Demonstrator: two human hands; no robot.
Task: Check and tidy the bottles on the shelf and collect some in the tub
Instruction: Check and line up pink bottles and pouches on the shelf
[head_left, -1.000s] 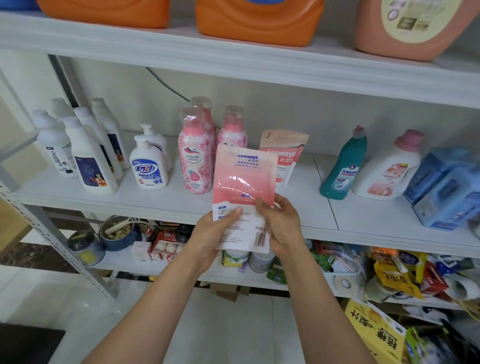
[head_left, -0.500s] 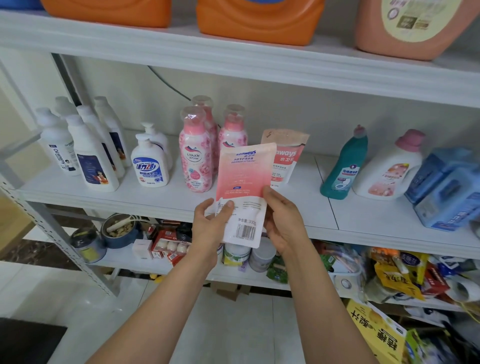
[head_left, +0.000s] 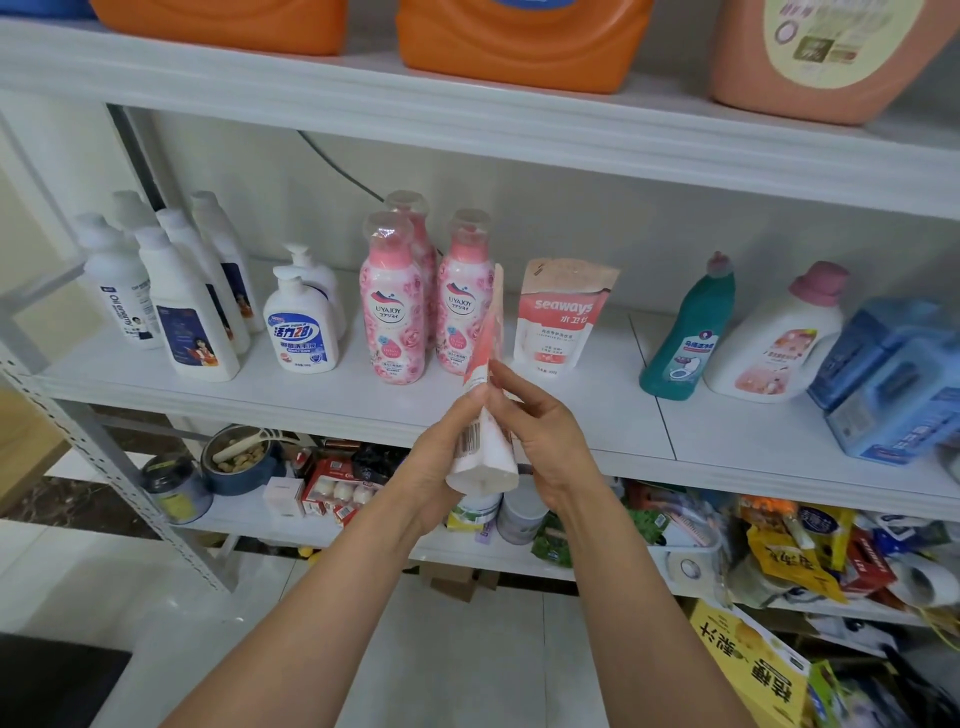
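Pink-and-white pouch (head_left: 491, 452) is held edge-on, clamped between the curled fingers of the left hand (head_left: 441, 457) and right hand (head_left: 550, 447). Just beyond the fingertips, pink bottles (head_left: 392, 312) on the shelf (head_left: 623, 415) could be toppled if the pouch's top is swung forward.

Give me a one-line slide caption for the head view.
Left hand and right hand hold a pink refill pouch edge-on before the white shelf.
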